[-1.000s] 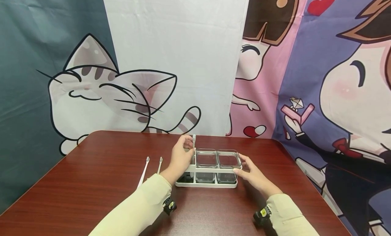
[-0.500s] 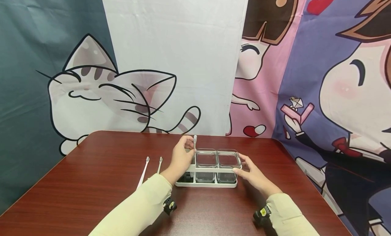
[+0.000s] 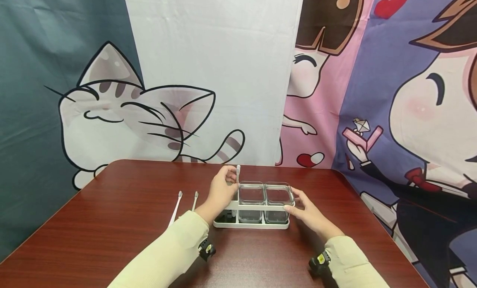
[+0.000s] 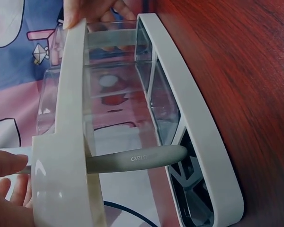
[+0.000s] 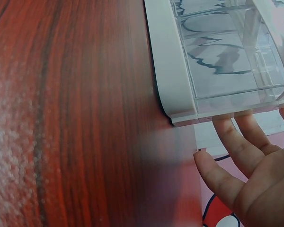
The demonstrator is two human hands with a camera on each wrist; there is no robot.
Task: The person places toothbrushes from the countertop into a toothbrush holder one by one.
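A white holder (image 3: 257, 226) with two clear cups (image 3: 251, 194) stands mid-table. My left hand (image 3: 220, 193) is at its left end, pinching an upright toothbrush (image 3: 238, 172) near the bristle head. In the left wrist view, the grey handle (image 4: 137, 159) passes down through the upper frame (image 4: 66, 142), its tip at the dark slotted base compartment (image 4: 194, 189); whether it touches the bottom I cannot tell. My right hand (image 3: 308, 210) grips the holder's right end, thumb in front. In the right wrist view, its fingers (image 5: 234, 144) lie against the clear cup's side.
Two more toothbrushes, one white (image 3: 175, 209) and one with a paler handle (image 3: 195, 201), lie left of the holder, partly behind my left arm. The reddish-brown table (image 3: 93, 221) ends at a back edge before a cartoon-printed curtain (image 3: 223, 72).
The toothbrush in my left hand has shifted slightly right, and its lower end now shows in the holder's left opening. My right hand and the holder stay nearly still.
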